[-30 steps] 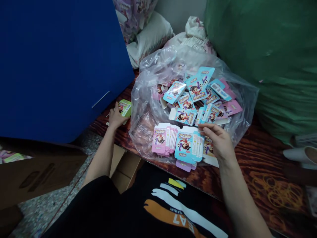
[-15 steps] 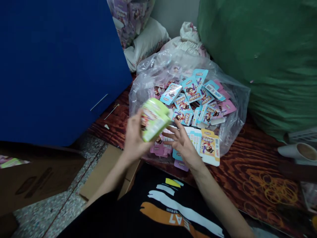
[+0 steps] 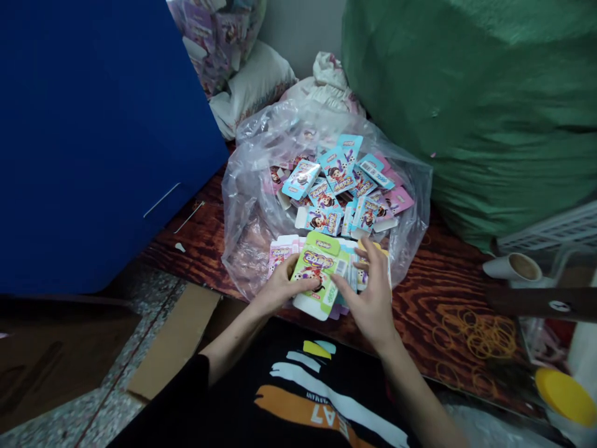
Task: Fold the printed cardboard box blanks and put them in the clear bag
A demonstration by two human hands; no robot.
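Big blue board point(image 3: 93, 137) at left, thin slit in it. Big green sack point(image 3: 466, 106) at right. Gray wall point(image 3: 298, 31) behind. White soft bundle point(image 3: 252, 90) and pink print bag point(image 3: 214, 37) at back. Brown swirly bench point(image 3: 443, 292) below. Rubber bands point(image 3: 476, 336) on bench. White cup point(image 3: 513, 267) on its side, white crate point(image 3: 550, 227) behind. Yellow lid point(image 3: 565, 396) in corner. Cardboard flap point(image 3: 175, 342) on speckled floor point(image 3: 69, 379).

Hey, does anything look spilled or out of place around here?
Yes: loose rubber bands lie scattered on the wood-grain surface, away from the clear plastic bag of flat printed cartons. A small white scrap also sits stray beside the blue board.
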